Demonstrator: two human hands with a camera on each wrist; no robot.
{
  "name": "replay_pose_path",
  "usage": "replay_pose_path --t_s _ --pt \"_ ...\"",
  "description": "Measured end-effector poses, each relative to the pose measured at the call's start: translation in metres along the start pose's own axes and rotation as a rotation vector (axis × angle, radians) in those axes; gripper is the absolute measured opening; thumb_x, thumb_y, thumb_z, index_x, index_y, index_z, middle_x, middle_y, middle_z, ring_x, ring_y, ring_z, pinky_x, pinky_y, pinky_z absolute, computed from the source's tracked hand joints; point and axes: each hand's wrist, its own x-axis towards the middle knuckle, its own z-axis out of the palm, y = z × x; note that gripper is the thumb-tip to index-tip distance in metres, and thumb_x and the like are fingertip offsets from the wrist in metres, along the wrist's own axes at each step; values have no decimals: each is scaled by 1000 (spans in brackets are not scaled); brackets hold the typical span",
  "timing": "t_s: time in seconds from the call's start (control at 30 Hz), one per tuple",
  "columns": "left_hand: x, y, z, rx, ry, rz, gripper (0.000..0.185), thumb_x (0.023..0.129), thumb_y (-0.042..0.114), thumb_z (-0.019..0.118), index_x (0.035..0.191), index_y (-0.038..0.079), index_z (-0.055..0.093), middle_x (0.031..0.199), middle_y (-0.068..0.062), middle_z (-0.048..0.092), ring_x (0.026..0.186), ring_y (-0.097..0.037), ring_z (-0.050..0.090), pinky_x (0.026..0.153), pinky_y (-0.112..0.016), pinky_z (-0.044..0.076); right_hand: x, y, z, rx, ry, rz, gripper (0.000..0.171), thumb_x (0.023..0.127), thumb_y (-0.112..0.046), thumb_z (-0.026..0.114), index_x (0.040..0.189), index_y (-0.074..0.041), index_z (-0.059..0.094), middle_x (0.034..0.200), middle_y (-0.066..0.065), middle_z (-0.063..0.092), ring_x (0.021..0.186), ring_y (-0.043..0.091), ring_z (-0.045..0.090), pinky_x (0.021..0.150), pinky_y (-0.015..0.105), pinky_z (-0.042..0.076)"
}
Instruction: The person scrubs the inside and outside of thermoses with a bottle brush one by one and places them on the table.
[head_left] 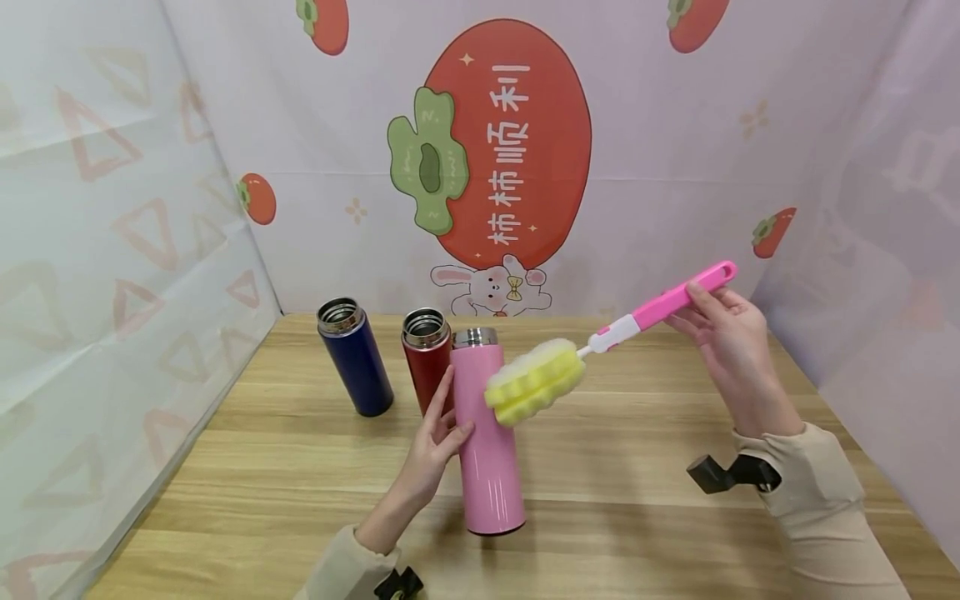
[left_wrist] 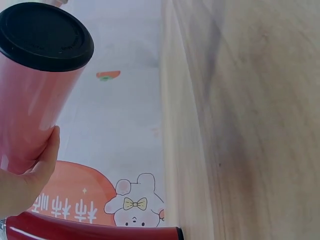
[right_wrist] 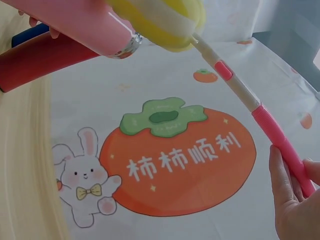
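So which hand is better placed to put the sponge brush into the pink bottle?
The right hand. It already grips the brush by its pink handle, and the yellow sponge hangs beside the pink bottle, just below its open mouth. The left hand is busy holding that bottle.

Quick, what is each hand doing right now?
Left hand: holds the pink bottle by its side, fingers around it.
Right hand: grips the pink handle of the sponge brush.
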Motion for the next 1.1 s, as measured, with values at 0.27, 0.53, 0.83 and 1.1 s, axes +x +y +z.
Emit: replay_pose_path --t_s 0.27,0.53,0.83,1.1 --pt "3 4 1 -38 11 -14 70 90 10 48 142 32 7 140 -15 22 118 -23 38 84 -34 43 -8 8 -8 -2 -108 66 10 86 -1 52 94 3 58 83 15 66 80 23 65 73 31 48" --pt "6 4 2 -68 20 -28 70 90 12 49 142 34 8 141 -14 21 119 -25 37 88 -36 40 -14 18 -13 -94 -205 95 14 89 0 46 92 2 60 84 14 67 80 22 65 72 31 49" --pt "8 6 4 -73 16 -17 70 89 12 49 142 32 8 141 -15 20 118 -24 38 90 -38 38 -17 30 -15 -141 -322 121 21 91 4 39 95 -1 59 85 14 67 80 23 65 72 32 49" --pt "8 7 6 -75 1 1 70 90 9 48 143 29 7 141 -16 19 117 -22 39 90 -36 38 -17 34 -15 -249 -334 146 19 91 2 41 94 -4 59 82 10 67 78 19 65 70 30 50"
